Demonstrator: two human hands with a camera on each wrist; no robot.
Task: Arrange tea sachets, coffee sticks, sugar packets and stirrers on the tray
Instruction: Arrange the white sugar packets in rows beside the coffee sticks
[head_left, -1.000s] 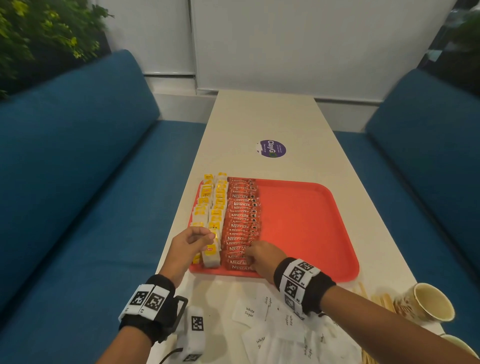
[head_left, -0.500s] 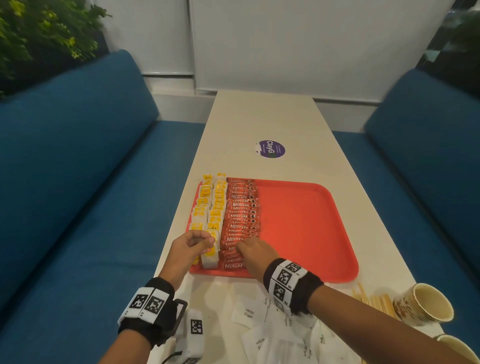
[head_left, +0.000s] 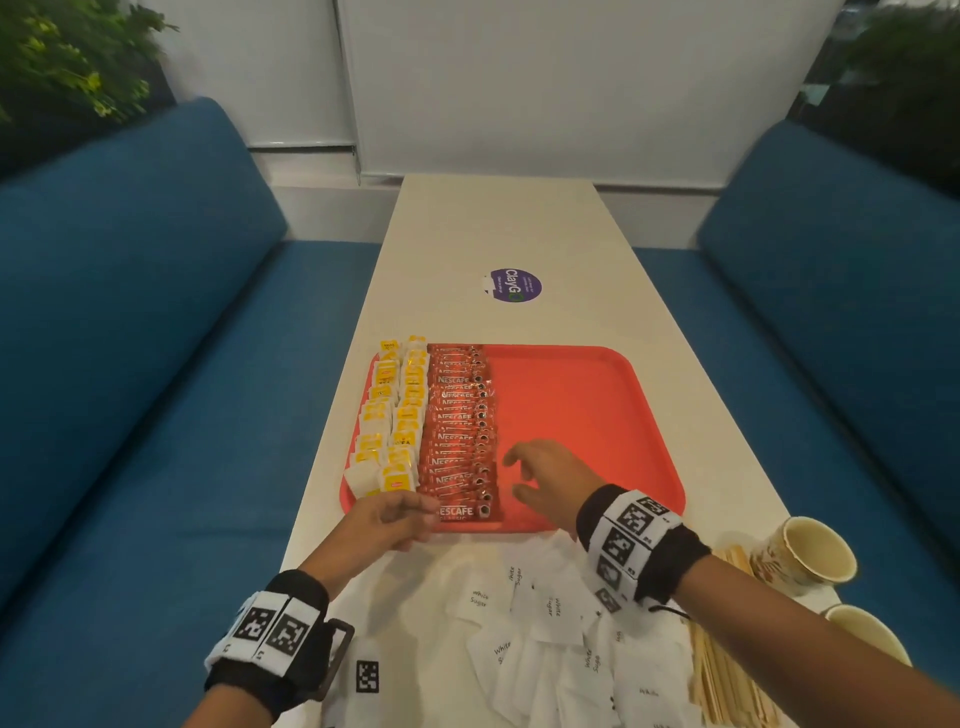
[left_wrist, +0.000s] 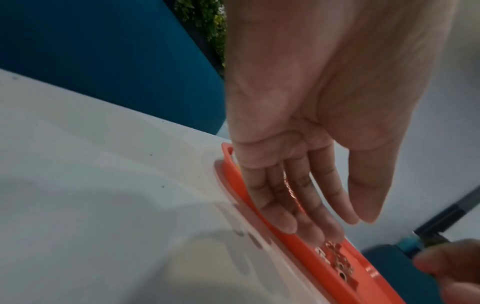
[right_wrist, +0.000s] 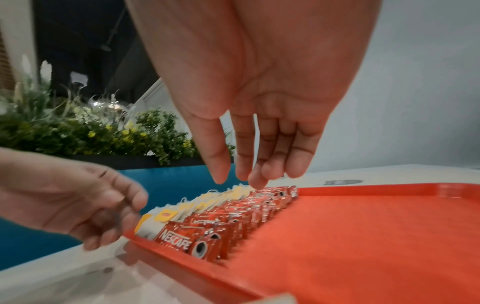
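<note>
From the head view, a red tray (head_left: 587, 410) lies mid-worktop (head_left: 498, 228). Yellow tea sachets (head_left: 389, 415) fill its 9 o'clock edge in two rows, with a column of red coffee sticks (head_left: 460, 431) just beside them; the rest of the tray is bare. The left hand (head_left: 387, 519) hovers at the tray's 7 o'clock corner, fingers loosely extended, holding nothing. The right hand (head_left: 545, 478) hangs over the tray just right of the sticks, fingers spread and slack. White sugar packets (head_left: 545, 623) lie scattered at 6 o'clock, wooden stirrers (head_left: 722, 670) at 5 o'clock, two paper cups (head_left: 810, 556) beside them. A purple sticker (head_left: 514, 285) sits at 12 o'clock. Blue sofas (head_left: 130, 322) flank both sides.

The left wrist view shows the left hand's fingers (left_wrist: 285, 207) straight and together above the tray rim (left_wrist: 262, 218).

The right wrist view shows the right hand's fingers (right_wrist: 298, 152) dangling apart over the coffee sticks (right_wrist: 228, 224), touching nothing; a plant (right_wrist: 78, 127) stands behind.
</note>
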